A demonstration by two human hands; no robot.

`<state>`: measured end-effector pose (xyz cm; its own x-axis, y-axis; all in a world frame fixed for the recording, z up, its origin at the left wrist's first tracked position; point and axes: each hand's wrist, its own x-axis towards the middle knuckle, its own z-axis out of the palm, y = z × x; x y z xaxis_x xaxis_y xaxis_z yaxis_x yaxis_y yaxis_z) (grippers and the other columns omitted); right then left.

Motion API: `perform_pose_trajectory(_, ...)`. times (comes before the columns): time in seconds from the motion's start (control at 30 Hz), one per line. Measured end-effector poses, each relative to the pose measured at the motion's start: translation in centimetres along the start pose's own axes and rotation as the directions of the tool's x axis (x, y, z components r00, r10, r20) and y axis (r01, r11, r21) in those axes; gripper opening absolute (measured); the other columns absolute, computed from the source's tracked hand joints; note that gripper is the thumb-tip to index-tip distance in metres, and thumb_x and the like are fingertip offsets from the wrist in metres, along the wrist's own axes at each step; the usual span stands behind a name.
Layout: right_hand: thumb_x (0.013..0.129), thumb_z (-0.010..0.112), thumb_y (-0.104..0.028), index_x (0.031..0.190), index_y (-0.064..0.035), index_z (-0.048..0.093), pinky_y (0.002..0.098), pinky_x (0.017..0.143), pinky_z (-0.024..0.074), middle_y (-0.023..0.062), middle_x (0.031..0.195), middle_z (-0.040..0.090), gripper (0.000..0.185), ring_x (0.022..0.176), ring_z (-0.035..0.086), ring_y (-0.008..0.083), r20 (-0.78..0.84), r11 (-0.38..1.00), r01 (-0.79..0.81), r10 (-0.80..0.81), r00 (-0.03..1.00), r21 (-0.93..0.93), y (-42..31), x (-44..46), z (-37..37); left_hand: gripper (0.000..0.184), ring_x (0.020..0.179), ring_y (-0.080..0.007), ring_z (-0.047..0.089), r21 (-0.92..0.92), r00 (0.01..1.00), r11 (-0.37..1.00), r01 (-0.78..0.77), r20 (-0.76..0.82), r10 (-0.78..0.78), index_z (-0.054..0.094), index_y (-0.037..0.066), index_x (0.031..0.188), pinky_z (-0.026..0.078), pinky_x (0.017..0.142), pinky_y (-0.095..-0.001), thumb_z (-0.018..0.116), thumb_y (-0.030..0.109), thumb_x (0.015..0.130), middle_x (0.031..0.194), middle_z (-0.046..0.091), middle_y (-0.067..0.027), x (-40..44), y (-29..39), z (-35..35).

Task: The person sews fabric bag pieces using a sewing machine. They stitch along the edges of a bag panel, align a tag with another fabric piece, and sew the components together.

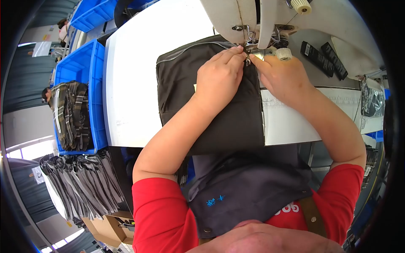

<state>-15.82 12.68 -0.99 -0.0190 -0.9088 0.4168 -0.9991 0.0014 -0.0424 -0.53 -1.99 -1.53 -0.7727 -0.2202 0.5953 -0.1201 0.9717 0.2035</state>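
A dark fabric piece (228, 122) lies on the white sewing table, with a metal zipper (185, 50) curving along its far edge. My left hand (221, 76) lies over the cloth, fingers stretched out and close together, tips beside the zipper pull (247, 61). My right hand (287, 78) is at the fabric's right edge. Its index finger points toward the needle area, the other fingers are bent, and the thumb is by the cloth edge. Just beyond both hands stands the sewing machine (265, 25); its presser foot is partly hidden by my fingers.
Two black labelled packets (317, 58) lie right of the needle. A printed ruler (312, 100) runs along the table's right part. At left, a blue crate (96, 92) holds plaid cloth (72, 114), and grey fabric pieces (84, 183) hang below it. A cardboard box (103, 229) stands lower left.
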Motion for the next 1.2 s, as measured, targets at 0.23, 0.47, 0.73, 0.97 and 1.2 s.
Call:
perform_pose_trajectory(0.23,0.086,0.072,-0.012,0.104,-0.0089,0.068,0.0400,0.067,0.0560,0.0050,0.079,0.068,0.019,0.077,0.071,0.0269,-0.001,0.994,-0.064,0.065,0.998,0.091,1.1,-0.5,-0.5,0.032,0.129,-0.0308,0.060,0.001,0.980,0.999,0.043,0.197,-0.042,0.077,0.010,0.115,0.051,0.103,-0.0430,0.071,0.000,0.085,0.137,0.065,-0.0100,0.1,1.7,-3.8)
perform_pose_trajectory(0.47,0.088,0.069,-0.012,0.095,-0.0107,0.064,0.0391,0.068,0.0550,0.0042,0.079,0.065,0.009,0.075,0.070,0.0257,0.051,0.997,-0.058,0.056,0.997,0.048,1.2,-0.7,-0.7,0.023,0.110,-0.0228,0.066,-0.014,0.960,0.985,-0.170,0.225,0.169,0.071,0.010,0.098,0.049,0.091,-0.0389,0.076,0.003,0.077,0.113,0.071,-0.0025,-1.0,1.1,-3.0)
perform_pose_trajectory(0.73,0.083,0.067,-0.014,0.096,-0.0099,0.065,0.0366,0.070,0.0537,0.0031,0.079,0.063,0.013,0.076,0.069,0.0207,-0.023,0.975,0.221,-0.220,0.975,0.003,0.1,-1.1,-0.7,0.019,0.086,-0.0231,0.072,-0.105,0.991,0.992,-0.063,0.109,0.075,0.071,0.009,0.097,0.057,0.071,-0.0343,0.079,0.002,0.082,0.100,0.078,-0.0017,-1.4,1.0,-2.6)
perform_pose_trajectory(0.97,0.083,0.066,-0.014,0.092,-0.0082,0.064,0.0367,0.071,0.0535,0.0034,0.082,0.067,0.011,0.078,0.068,0.0210,-0.076,0.961,0.275,-0.273,0.959,0.023,0.2,-1.1,-0.1,0.019,0.097,-0.0222,0.074,-0.145,0.991,0.984,-0.102,0.070,0.114,0.071,0.009,0.098,0.057,0.075,-0.0347,0.079,0.003,0.082,0.107,0.078,-0.0024,-1.2,1.0,-2.2)
perform_pose_trajectory(1.2,0.084,0.067,-0.012,0.094,-0.0065,0.067,0.0367,0.069,0.0531,0.0037,0.076,0.066,0.011,0.074,0.069,0.0217,0.036,0.973,0.224,-0.226,0.973,0.055,-0.4,-1.2,-0.3,0.025,0.110,-0.0195,0.071,-0.008,0.993,0.999,-0.039,0.108,0.039,0.075,0.011,0.109,0.053,0.086,-0.0362,0.079,0.020,0.086,0.120,0.077,-0.0013,-1.6,0.4,-2.2)
